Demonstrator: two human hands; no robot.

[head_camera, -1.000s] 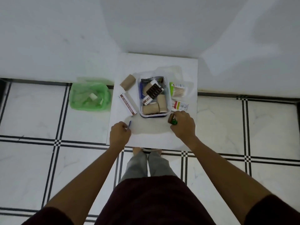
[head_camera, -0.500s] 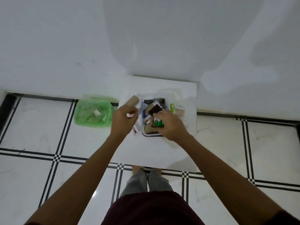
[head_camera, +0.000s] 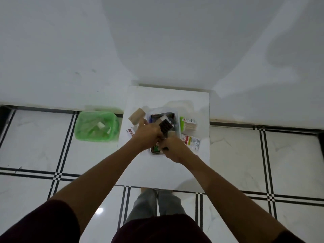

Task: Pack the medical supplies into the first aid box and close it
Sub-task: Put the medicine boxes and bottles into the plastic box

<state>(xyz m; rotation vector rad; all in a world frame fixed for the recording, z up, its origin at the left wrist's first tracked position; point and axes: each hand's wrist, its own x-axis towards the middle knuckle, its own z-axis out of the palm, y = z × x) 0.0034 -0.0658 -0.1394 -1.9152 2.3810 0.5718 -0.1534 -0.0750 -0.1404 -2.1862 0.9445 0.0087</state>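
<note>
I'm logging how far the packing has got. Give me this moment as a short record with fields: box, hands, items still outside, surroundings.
box: first aid box, open, no lid on it, partly filled; a dark blister pack lies on top
left hand: over the box's left side; grip hidden
right hand: at the box's near end, by a small green-labelled item; grip unclear
items still outside: bandage roll left of box; red-and-white carton, partly hidden; two sachets on the right
surroundings: white table; green bin on the floor

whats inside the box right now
The box holds a dark blister pack, a white packet and a green-labelled item. Both hands cover the rest.
</note>
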